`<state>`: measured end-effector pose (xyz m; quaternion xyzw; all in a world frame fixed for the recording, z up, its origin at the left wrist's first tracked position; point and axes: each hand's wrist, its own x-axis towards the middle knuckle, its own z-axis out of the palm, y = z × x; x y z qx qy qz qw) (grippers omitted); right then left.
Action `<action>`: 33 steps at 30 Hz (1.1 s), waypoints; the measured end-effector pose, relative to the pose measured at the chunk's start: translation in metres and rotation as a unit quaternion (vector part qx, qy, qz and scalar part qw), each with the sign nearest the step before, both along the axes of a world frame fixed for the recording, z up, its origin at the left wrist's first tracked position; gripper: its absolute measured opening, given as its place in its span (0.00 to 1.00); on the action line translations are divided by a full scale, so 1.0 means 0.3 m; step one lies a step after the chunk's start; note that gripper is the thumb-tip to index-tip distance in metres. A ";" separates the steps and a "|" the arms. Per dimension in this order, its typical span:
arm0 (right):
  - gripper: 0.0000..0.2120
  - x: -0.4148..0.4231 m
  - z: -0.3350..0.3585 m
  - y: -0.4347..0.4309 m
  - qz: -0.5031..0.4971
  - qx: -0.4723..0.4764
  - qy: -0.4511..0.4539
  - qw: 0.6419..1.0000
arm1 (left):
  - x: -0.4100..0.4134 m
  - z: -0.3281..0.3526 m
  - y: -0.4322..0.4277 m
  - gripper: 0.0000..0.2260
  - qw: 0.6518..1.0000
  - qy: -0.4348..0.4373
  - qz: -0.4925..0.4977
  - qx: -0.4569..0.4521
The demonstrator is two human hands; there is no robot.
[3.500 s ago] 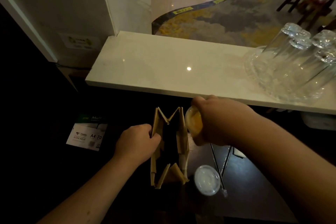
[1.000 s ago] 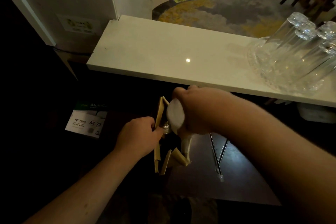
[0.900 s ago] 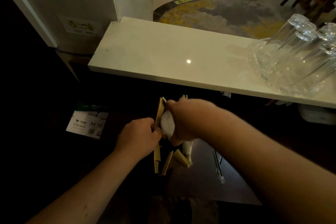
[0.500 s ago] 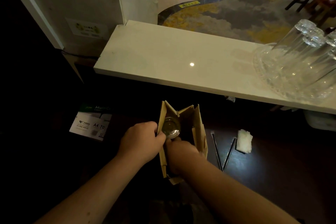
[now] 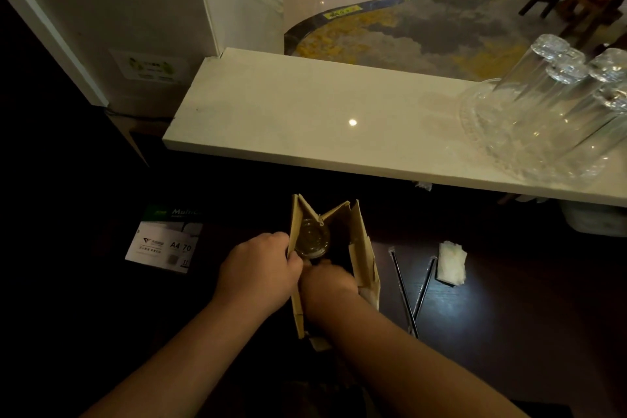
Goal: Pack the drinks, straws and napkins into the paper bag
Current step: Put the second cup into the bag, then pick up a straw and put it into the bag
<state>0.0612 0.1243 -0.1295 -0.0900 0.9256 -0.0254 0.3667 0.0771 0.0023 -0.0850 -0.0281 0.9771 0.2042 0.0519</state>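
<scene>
A brown paper bag [image 5: 361, 248] stands open on the dark table. Inside it, at the far end, the clear lid of a drink cup [image 5: 312, 241] shows. My left hand [image 5: 258, 271] pinches the bag's left wall. My right hand [image 5: 327, 282] reaches down into the near half of the bag, where its fingers and whatever they hold are hidden. To the right of the bag lie two dark straws [image 5: 403, 288], which cross at their near ends. A white napkin [image 5: 451, 261] sits just beyond them.
A raised white counter [image 5: 305, 112] runs across behind the bag, with a glass tray of upturned glasses [image 5: 549, 112] at its right end. A pack of A4 paper [image 5: 163, 241] lies to the left. A pale container [image 5: 593, 217] sits under the counter at the right.
My right hand carried a lidded cup over the bag's mouth and went down inside it. The second cup is gone from the table. My left hand kept hold of the bag wall.
</scene>
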 end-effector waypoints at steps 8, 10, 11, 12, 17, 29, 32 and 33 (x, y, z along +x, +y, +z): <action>0.09 -0.006 0.295 0.156 -0.045 -0.223 0.387 0.894 | -0.041 0.040 -0.023 0.17 0.999 0.001 -0.016 -0.036; 0.11 -0.029 0.253 0.289 -0.129 -0.187 0.386 0.894 | -0.027 0.039 -0.025 0.18 0.999 -0.002 -0.018 -0.028; 0.12 -0.042 0.206 0.360 -0.177 -0.151 0.346 0.909 | -0.018 0.038 -0.028 0.18 1.000 -0.001 -0.015 -0.026; 0.12 -0.050 0.147 0.429 -0.221 -0.105 0.291 0.925 | -0.010 0.035 -0.029 0.18 1.000 -0.003 -0.014 -0.025; 0.18 -0.006 -0.169 0.621 -0.292 0.065 0.025 0.954 | 0.017 0.021 -0.025 0.18 1.000 -0.021 -0.016 -0.014; 0.15 -0.014 -0.235 0.625 -0.242 0.074 -0.078 0.964 | 0.021 0.025 -0.029 0.17 1.000 -0.022 -0.009 -0.002; 0.18 -0.066 -0.082 0.589 -0.234 0.037 -0.014 0.971 | 0.015 0.021 -0.039 0.19 1.000 -0.020 -0.006 0.004; 0.20 -0.081 -0.005 0.578 -0.244 0.012 0.009 0.970 | 0.011 0.019 -0.041 0.19 1.000 -0.021 -0.004 0.007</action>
